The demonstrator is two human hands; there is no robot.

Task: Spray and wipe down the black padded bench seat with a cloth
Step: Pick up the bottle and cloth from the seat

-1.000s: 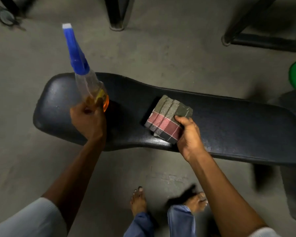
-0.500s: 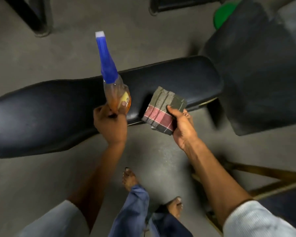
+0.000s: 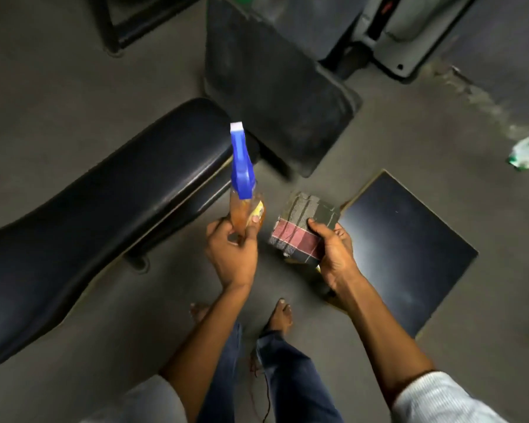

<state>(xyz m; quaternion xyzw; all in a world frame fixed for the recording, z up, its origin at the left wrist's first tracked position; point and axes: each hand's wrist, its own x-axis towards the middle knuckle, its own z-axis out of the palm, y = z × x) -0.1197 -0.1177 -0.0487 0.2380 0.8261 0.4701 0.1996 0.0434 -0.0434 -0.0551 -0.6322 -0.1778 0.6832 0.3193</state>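
The long black padded bench seat (image 3: 104, 215) runs from lower left up to the middle of the view. My left hand (image 3: 231, 254) grips a clear spray bottle (image 3: 245, 206) of orange liquid with a blue trigger head, upright, just off the bench's right end. My right hand (image 3: 333, 251) holds a folded checked cloth (image 3: 303, 230), grey and red, in the air above the floor to the right of the bottle. Neither hand touches the bench.
A tilted dark back pad (image 3: 275, 87) stands beyond the bench end. A flat dark square pad (image 3: 406, 248) lies low at the right. My bare feet (image 3: 280, 315) are on the concrete floor. Machine frames (image 3: 388, 41) and a scrap of litter (image 3: 526, 154) lie at the far right.
The cloth has come off the bench seat and both hands have drawn back to the right, past the bench's end. The view has swung right, so the bench now lies at the left.
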